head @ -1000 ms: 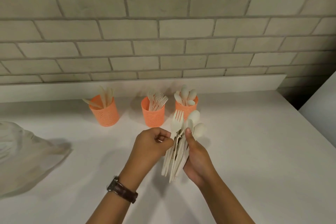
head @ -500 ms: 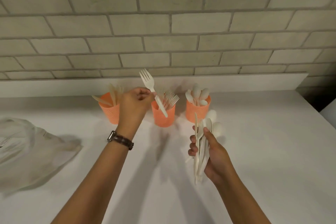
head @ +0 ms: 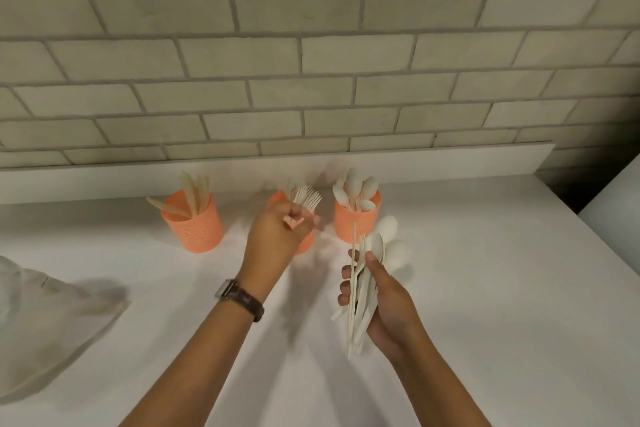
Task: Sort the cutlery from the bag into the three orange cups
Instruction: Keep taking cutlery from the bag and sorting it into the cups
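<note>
Cutlery bundle (head: pixel 360 291) upright in right hand (head: pixel 391 308), fingers (head: pixel 344 289) and thumb around it

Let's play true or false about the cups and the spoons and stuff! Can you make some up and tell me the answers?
1. The right cup holds spoons. True.
2. The right hand is empty. False: it grips a bundle of cutlery.
3. The left cup holds forks. False: it holds knives; the forks stand in the middle cup.
4. The left hand is at the middle cup. True.
5. The bag lies on the right side of the counter. False: it lies at the left.
6. There is a watch on the left wrist. True.
</note>
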Motion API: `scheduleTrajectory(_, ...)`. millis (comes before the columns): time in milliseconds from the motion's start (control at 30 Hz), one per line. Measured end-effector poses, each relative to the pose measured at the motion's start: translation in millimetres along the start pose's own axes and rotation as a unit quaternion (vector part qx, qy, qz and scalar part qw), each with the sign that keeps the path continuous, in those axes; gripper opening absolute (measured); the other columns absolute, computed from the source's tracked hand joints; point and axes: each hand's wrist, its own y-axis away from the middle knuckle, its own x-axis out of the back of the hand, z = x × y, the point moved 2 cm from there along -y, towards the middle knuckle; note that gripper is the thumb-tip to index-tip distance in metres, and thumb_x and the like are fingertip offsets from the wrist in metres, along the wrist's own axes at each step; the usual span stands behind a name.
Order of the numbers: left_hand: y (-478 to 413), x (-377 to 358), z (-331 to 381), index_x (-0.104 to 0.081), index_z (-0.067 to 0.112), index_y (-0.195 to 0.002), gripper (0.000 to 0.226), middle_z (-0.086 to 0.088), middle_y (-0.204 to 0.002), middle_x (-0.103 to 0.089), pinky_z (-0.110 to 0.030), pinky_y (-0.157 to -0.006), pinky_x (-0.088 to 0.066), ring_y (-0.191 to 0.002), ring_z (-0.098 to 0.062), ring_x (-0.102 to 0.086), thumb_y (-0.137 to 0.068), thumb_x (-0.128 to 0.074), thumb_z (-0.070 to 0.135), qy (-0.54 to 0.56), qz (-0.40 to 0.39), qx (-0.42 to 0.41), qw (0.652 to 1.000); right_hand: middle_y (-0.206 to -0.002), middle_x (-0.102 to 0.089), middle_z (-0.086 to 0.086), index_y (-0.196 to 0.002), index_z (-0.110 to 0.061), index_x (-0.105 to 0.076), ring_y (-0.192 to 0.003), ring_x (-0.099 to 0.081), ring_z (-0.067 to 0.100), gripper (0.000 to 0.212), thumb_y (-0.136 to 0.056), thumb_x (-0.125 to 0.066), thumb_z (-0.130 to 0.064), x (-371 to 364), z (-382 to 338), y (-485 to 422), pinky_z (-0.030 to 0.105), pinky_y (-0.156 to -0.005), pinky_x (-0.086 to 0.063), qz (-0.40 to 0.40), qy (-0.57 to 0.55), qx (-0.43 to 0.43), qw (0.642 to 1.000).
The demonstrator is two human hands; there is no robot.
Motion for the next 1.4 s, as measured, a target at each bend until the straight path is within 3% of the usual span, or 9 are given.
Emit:
scheduleTrajectory(133,66.6,-19.4,28.3,-0.067,0.027,-0.072,0.008,0.010,-0.075,-0.062,-0.011,-0.056,-0.040,-0.054,-0.002,-0.049,-0.074,-0.075,0.028,0.006,-0.128,-0.041,0.991,-0.094,-0.068,0.013,-0.113,-0.005,-0.060,-0.076,-0.067,0.023,0.036,-0.089,-0.053,-0.030,-2.5,2.1,-1.1,0.033,-0.069,-0.053,-0.008,0.012,0.013,1.000)
scheduleTrajectory(233,75.8,-24.4,23.3,-0.062,0.034,-0.082,0.010,0.014,-0.081,-0.056,-0.013,-0.061,-0.042,-0.067,-0.002,-0.052,-0.076,-0.070,0.033,-0.088,-0.076,-0.064,0.991,-0.092,-0.071,0.010,-0.112,-0.008,-0.062,-0.090,-0.070,0.022,0.029,-0.095,-0.048,-0.027,-5.1,5.4,1.5,0.033,-0.073,-0.057,-0.019,0.032,0.018,0.999)
scheduleTrajectory(433,75.5,-18.6,25.3,-0.062,0.032,-0.077,0.008,0.014,-0.071,-0.059,-0.016,-0.058,-0.046,-0.061,-0.003,-0.055,-0.076,-0.069,0.028,-0.068,-0.022,-0.039,0.997,-0.109,-0.068,0.024,-0.117,-0.007,-0.061,-0.102,-0.065,0.034,0.034,-0.095,-0.048,-0.029,-7.1,6.6,3.9,0.049,-0.094,-0.047,-0.018,0.055,0.013,0.998)
scheduleTrajectory(533,70.7,-16.8,23.6,-0.065,0.026,-0.074,0.012,0.011,-0.065,-0.064,-0.008,-0.056,-0.044,-0.053,0.001,-0.056,-0.075,-0.073,0.017,0.052,-0.015,0.027,0.998,-0.093,-0.066,0.025,-0.117,-0.001,-0.059,-0.077,-0.063,0.029,0.036,-0.094,-0.050,-0.027,-5.2,5.2,2.3,0.041,-0.073,-0.052,-0.010,0.047,0.012,0.999)
scheduleTrajectory(600,66.6,-15.0,21.3,-0.067,0.022,-0.073,0.012,0.008,-0.065,-0.065,-0.018,-0.063,-0.051,-0.055,-0.001,-0.056,-0.072,-0.076,0.014,0.110,-0.014,0.055,0.992,-0.077,-0.065,0.014,-0.114,0.000,-0.058,-0.061,-0.057,0.020,0.031,-0.096,-0.048,-0.022,-4.0,2.5,1.6,0.031,-0.058,-0.050,-0.002,0.037,0.018,0.999)
scheduleTrajectory(767,46.4,2.6,25.2,-0.065,0.017,-0.071,0.017,0.001,-0.064,-0.064,-0.023,-0.053,-0.056,-0.057,-0.011,-0.060,-0.073,-0.074,0.002,0.235,0.026,0.066,0.969,-0.071,-0.055,0.010,-0.108,-0.006,-0.059,-0.060,-0.054,0.021,0.021,-0.096,-0.049,-0.020,-1.3,0.2,-1.1,0.031,-0.057,-0.050,0.015,0.015,0.003,1.000)
scheduleTrajectory(1133,-48.1,28.7,3.2,-0.063,0.021,-0.078,0.008,0.009,-0.076,-0.066,-0.020,-0.066,-0.047,-0.067,-0.003,-0.059,-0.078,-0.071,0.021,0.069,0.215,-0.019,0.974,-0.063,-0.047,0.004,-0.104,-0.008,-0.054,-0.048,-0.041,0.014,0.016,-0.098,-0.046,-0.020,13.4,-3.5,-5.7,0.025,-0.046,-0.039,0.021,-0.004,-0.008,1.000)
scheduleTrajectory(1267,-59.5,5.2,-28.0,-0.066,0.012,-0.091,0.012,0.000,-0.093,-0.067,-0.017,-0.066,-0.044,-0.080,-0.017,-0.062,-0.080,-0.069,0.014,0.050,0.148,0.033,0.987,-0.065,-0.047,0.004,-0.107,-0.007,-0.055,-0.049,-0.041,0.014,0.020,-0.096,-0.048,-0.023,10.9,-2.4,-4.7,0.025,-0.048,-0.039,0.010,0.008,-0.018,1.000)
scheduleTrajectory(1400,-52.6,-5.1,-45.3,-0.053,0.015,-0.122,0.053,-0.003,-0.122,-0.052,-0.026,-0.077,-0.044,-0.087,-0.024,-0.058,-0.073,-0.073,0.012,0.034,0.127,0.071,0.989,-0.069,-0.050,0.004,-0.107,-0.008,-0.057,-0.055,-0.043,0.015,0.022,-0.090,-0.054,-0.023,10.7,-1.5,-3.5,0.027,-0.052,-0.040,-0.010,0.019,-0.028,0.999)
